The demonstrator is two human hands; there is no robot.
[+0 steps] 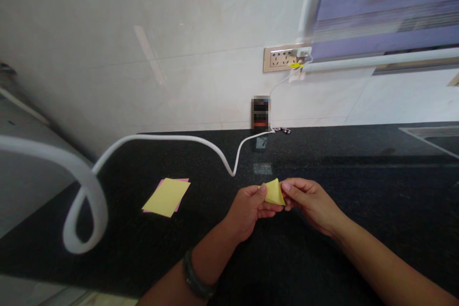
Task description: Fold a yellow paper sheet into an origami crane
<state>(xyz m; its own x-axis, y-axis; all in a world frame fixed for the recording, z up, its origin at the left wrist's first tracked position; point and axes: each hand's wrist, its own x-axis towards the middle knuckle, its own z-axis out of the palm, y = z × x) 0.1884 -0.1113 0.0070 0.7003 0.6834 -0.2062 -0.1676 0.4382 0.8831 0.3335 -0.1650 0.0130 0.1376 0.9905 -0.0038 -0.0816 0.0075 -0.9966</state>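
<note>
We face a glossy pale wall on the far side, a dark speckled counter before it, and a white cable looping across the left. Near the middle, our left hand and right hand, right of yellow and pink sheets, pinch one small folded yellow paper.

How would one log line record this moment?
left hand: holds folded yellow paper; right hand: at its right edge; loose sheets: on counter
</note>
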